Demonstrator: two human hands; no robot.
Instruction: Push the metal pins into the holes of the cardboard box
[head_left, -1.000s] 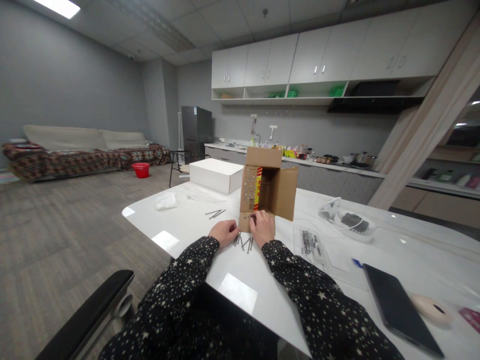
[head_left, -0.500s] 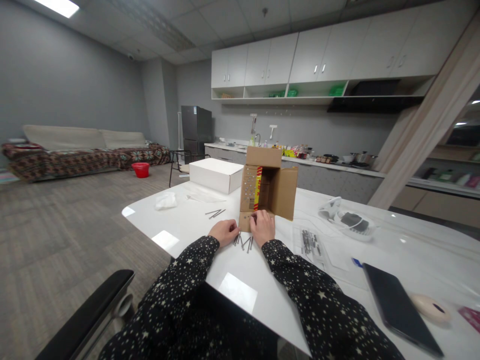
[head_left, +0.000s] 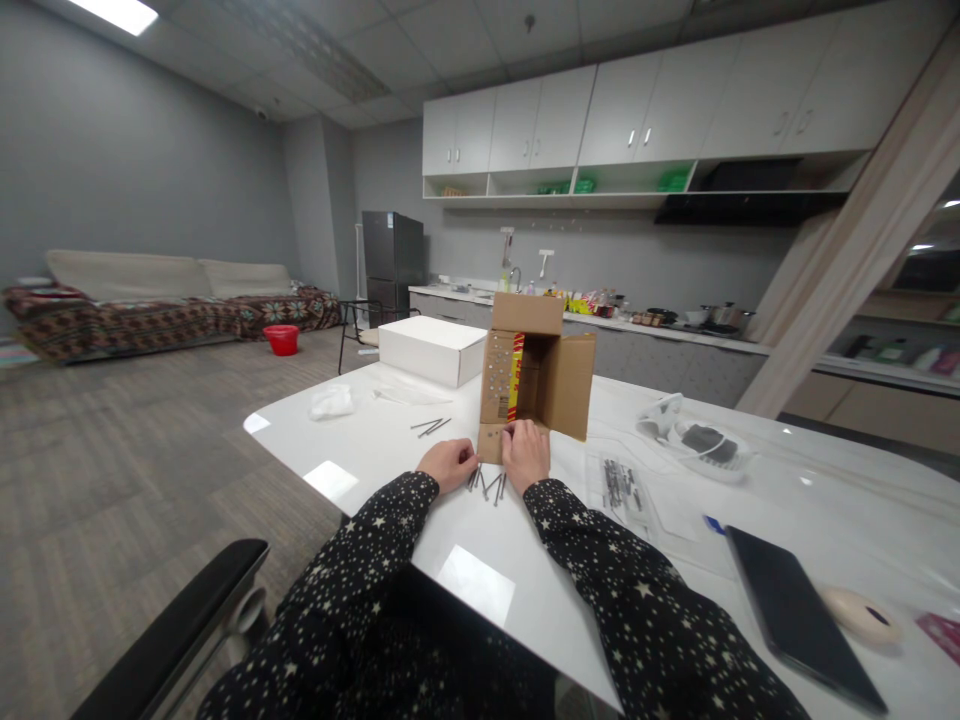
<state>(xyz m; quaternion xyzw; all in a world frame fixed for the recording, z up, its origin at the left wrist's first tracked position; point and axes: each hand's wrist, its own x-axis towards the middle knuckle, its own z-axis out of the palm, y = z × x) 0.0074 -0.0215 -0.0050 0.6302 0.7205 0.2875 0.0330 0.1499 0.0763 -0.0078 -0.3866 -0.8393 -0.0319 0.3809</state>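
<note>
from my remote seat, my right hand (head_left: 526,455) covers the lower front edge of the cardboard box (head_left: 534,378); whatever its fingertips pinch there is too small to make out. the thin metal pieces (head_left: 487,486) just below my fingers blur together, uncountable. my left hand (head_left: 448,465) hides its fingertips.

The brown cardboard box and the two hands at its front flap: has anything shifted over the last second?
Almost nothing visibly changed. The right hand rests on the lower front flap of the open brown cardboard box as before, its fingers perhaps nudged slightly. The left hand stays beside the flap, by the loose dark nails on the white table. The white box and black tablet have not moved.
</note>
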